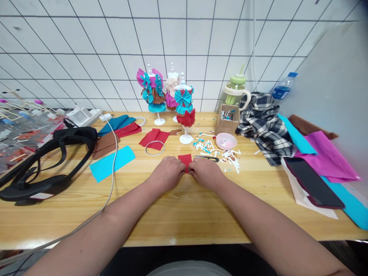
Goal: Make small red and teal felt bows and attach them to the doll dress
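A small piece of red crepe paper lies at the middle of the table, its near edge between my fingers. My left hand pinches it from the left, and my right hand pinches it from the right. The fingertips almost meet, hiding the near edge. Just beyond my right hand lies a pair of thread snips. White and blue paper scraps are scattered past it. Farther off stand mini dress forms decorated with blue, red, pink and brown paper bows.
Folded red paper lies under a white ring. Blue paper and a black headset strap are at left, with a white cable. A pink bowl, cardboard box, green-lidded cup and phone stand or lie right.
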Action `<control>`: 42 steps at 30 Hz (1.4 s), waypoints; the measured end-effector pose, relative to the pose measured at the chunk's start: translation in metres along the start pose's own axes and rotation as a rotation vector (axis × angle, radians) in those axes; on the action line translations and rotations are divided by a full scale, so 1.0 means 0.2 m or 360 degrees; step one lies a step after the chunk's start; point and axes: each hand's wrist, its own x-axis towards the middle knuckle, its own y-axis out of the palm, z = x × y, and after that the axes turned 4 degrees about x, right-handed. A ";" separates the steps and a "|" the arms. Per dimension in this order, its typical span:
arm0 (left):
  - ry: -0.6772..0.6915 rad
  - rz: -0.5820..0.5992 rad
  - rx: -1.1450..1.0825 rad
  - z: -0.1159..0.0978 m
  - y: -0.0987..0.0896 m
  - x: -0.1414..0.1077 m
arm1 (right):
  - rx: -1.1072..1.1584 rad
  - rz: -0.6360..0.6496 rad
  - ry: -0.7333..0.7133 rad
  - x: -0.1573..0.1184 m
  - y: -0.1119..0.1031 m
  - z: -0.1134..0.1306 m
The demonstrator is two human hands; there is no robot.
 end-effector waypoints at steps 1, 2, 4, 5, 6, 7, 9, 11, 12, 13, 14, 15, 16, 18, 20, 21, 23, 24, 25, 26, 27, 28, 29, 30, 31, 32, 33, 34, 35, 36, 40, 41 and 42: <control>0.0000 -0.0019 0.0001 0.00 0.00 0.00 | -0.0002 -0.0014 -0.0003 0.00 0.00 0.00; -0.0001 -0.0042 0.0004 0.00 0.00 0.00 | -0.0003 -0.0023 -0.0004 0.00 0.00 0.00; 0.0012 -0.0078 0.0013 0.00 0.00 0.00 | -0.0003 -0.0026 0.0004 0.00 0.01 0.00; 0.0020 -0.0087 0.0020 0.00 0.00 0.00 | 0.0001 -0.0022 0.0012 0.00 0.01 -0.01; 0.0028 -0.0086 0.0027 0.00 0.00 0.00 | 0.0006 -0.0020 0.0020 0.00 0.01 -0.01; 0.0034 -0.0077 0.0034 0.00 0.01 0.00 | 0.0011 -0.0021 0.0024 0.00 0.01 -0.01; 0.0037 -0.0056 0.0048 0.00 0.01 0.00 | 0.0013 -0.0027 0.0017 0.00 0.01 -0.01; 0.0020 -0.0044 0.0044 0.01 0.02 0.00 | 0.0004 -0.0022 0.0005 0.00 0.00 -0.01; 0.0011 -0.0040 0.0037 0.01 0.02 0.00 | -0.0001 -0.0021 0.0001 0.00 0.00 -0.01; 0.0002 -0.0037 0.0031 0.01 0.02 0.00 | -0.0007 -0.0021 0.0001 -0.01 0.00 -0.01; -0.0003 -0.0034 0.0027 0.01 0.03 0.00 | -0.0011 -0.0023 0.0001 -0.01 -0.01 0.00; -0.0001 -0.0030 0.0025 0.01 0.03 0.00 | -0.0015 -0.0023 0.0003 -0.01 -0.01 0.00; 0.0006 -0.0028 0.0025 0.01 0.03 0.00 | -0.0017 -0.0022 0.0002 -0.01 -0.01 0.00; 0.0016 -0.0038 0.0029 0.01 0.03 0.00 | -0.0018 -0.0009 0.0012 -0.01 -0.01 0.00; 0.0026 -0.0062 0.0031 0.01 0.02 0.00 | -0.0014 0.0003 0.0031 -0.01 -0.01 0.00; 0.0037 -0.0074 0.0031 0.00 0.02 0.00 | -0.0010 -0.0001 0.0040 -0.01 -0.01 0.00; 0.0073 -0.0074 0.0030 0.00 0.01 0.00 | 0.0002 -0.0026 0.0050 0.00 0.00 0.00; 0.0087 -0.0065 0.0027 0.00 0.01 0.00 | 0.0007 -0.0038 0.0050 0.00 0.00 0.00; 0.0093 -0.0055 0.0022 0.00 0.01 0.00 | 0.0009 -0.0045 0.0048 0.00 0.00 -0.01; 0.0089 -0.0046 0.0013 0.00 0.01 0.00 | 0.0005 -0.0044 0.0046 0.00 0.00 -0.01; 0.0077 -0.0041 0.0000 0.01 0.02 0.00 | -0.0004 -0.0037 0.0044 0.00 0.00 -0.01; 0.0059 -0.0042 -0.0015 0.01 0.02 0.00 | -0.0013 -0.0025 0.0041 0.00 0.00 -0.01; 0.0039 -0.0045 -0.0030 0.01 0.02 0.00 | -0.0022 -0.0014 0.0040 0.00 0.00 -0.01; 0.0026 -0.0046 -0.0041 0.01 0.03 0.00 | -0.0029 -0.0011 0.0040 0.00 0.00 -0.01; 0.0019 -0.0045 -0.0048 0.01 0.03 0.00 | -0.0033 -0.0016 0.0037 0.00 0.00 -0.01; 0.0019 -0.0043 -0.0047 0.01 0.03 0.00 | -0.0036 -0.0031 0.0028 0.00 0.00 -0.01; 0.0024 -0.0037 -0.0038 0.01 0.03 0.00 | -0.0037 -0.0047 0.0013 0.00 0.00 -0.01; 0.0033 -0.0032 -0.0021 0.01 0.02 0.00 | -0.0039 -0.0060 0.0000 0.00 0.01 -0.01; 0.0041 -0.0032 -0.0001 0.01 0.02 0.00 | -0.0041 -0.0066 -0.0005 0.00 0.01 -0.02; 0.0049 -0.0036 0.0020 0.01 0.01 0.00 | -0.0041 -0.0063 0.0000 0.00 0.01 -0.02; 0.0098 -0.0059 0.0032 0.00 0.00 0.00 | -0.0005 -0.0040 0.0046 0.00 0.02 -0.02; 0.0105 -0.0055 0.0026 0.01 0.00 0.00 | 0.0008 -0.0037 0.0047 0.00 0.02 -0.02; 0.0100 -0.0049 0.0021 0.01 0.00 0.00 | 0.0018 -0.0035 0.0044 0.00 0.02 -0.02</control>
